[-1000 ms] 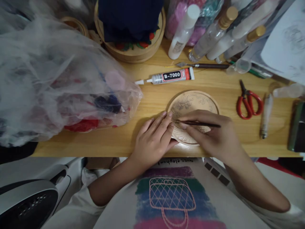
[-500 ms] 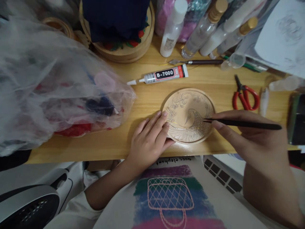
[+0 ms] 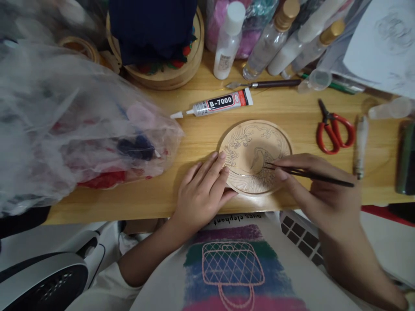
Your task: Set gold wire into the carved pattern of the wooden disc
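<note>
Fingertips (image 3: pixel 282 174) of the right hand (image 3: pixel 327 206) are closed on tweezers (image 3: pixel 324 178), probably light and springy, angled leftward over a patterned wooden disc (image 3: pixel 248 149) on the counter (image 3: pixel 197 140). The disc, likely stiff and best pinned by its rim, is steadied at the left edge by the left hand (image 3: pixel 201 190), laid palm-down, fingers extended; a seemingly fragile strand (image 3: pixel 241 174) is stretched across it.

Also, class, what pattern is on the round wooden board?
The board has dark, curling line-work, shown in the head view.
</note>
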Available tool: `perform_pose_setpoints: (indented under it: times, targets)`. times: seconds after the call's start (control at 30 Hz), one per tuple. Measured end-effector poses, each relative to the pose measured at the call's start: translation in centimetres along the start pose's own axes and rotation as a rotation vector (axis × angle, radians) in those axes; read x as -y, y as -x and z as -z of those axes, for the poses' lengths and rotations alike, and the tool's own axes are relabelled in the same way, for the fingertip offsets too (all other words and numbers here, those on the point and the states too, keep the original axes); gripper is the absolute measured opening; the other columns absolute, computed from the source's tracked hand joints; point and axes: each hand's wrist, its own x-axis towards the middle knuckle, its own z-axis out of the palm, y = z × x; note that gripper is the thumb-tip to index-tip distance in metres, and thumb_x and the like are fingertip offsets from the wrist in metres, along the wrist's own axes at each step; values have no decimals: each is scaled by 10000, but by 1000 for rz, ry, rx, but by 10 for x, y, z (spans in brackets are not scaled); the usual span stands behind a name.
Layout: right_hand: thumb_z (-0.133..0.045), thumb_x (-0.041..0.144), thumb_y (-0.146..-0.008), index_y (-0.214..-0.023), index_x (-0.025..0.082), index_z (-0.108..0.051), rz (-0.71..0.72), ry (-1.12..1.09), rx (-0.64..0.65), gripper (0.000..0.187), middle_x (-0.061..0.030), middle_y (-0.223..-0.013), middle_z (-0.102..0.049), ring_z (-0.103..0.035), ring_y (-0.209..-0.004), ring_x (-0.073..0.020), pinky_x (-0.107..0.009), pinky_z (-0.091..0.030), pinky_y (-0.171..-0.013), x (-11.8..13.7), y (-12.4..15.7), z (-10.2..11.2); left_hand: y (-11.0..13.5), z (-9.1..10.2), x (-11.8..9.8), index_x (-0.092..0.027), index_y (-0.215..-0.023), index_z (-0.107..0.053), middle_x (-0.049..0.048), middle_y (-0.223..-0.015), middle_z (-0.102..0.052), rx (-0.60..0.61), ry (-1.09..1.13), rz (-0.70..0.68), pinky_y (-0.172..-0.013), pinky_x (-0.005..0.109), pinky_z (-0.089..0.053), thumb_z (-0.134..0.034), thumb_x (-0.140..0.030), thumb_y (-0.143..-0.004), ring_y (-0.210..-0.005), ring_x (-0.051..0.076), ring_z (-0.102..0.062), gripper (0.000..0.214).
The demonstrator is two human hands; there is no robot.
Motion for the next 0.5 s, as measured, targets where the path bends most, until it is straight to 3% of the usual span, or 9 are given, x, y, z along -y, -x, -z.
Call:
perform_pose_setpoints:
  times: [0.23, 0.5]
  targets:
    - [-681, 147, -871, -1040, 236, -693, 169, 15, 87, 191, -19, -951, -751, -697, -876, -154, -294, -563, -793, 18, -7, -36, 0, 0, -1, -87, -1103, -653, 187, -1332, -644, -2, 9, 1, -955, 414, -505, -532, -417, -1008, -1237, 308, -632, 364]
    - [-661, 170, -897, -1027, 200, -681, 182, 51, 87, 135, -48, -959, -738, -673, -908, -172, -328, -543, -825, 13, -6, -53, 0, 0, -1, -95, -1099, -667, 168, -1347, -638, 0, 12, 16, -956, 407, -508, -498, -435, -1022, -1237, 294, -634, 387]
